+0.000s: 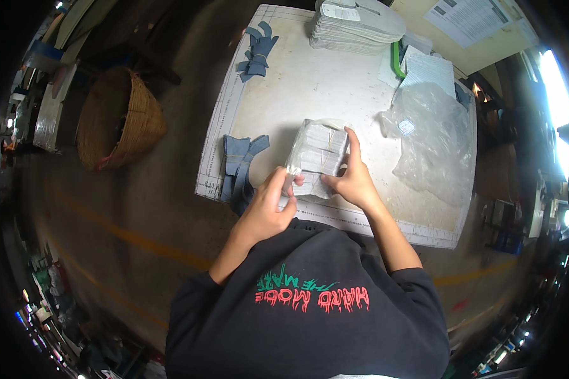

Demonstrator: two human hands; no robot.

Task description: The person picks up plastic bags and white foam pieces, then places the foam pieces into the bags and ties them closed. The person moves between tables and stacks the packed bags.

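A clear plastic bag (296,151) lies near the front middle of the white table, with several banded bundles of small white slips (325,161) inside it. My left hand (273,207) pinches the bag's left edge near its lower corner between thumb and fingers. Along the right side, my right hand (355,178) grips the bag, its thumb on the lower bundle and a finger stretched up by the far corner. Close beyond my left hand is a tied bundle of blue-grey fabric strips (235,158).
The white table (278,82) has ruled edges. Another blue-grey strip bundle (257,55) lies far left; a stack of pale cut pieces (357,28) stands at the back. Crumpled clear plastic (430,139) covers the right side, near a green strip (396,60). A wicker basket (142,120) stands left.
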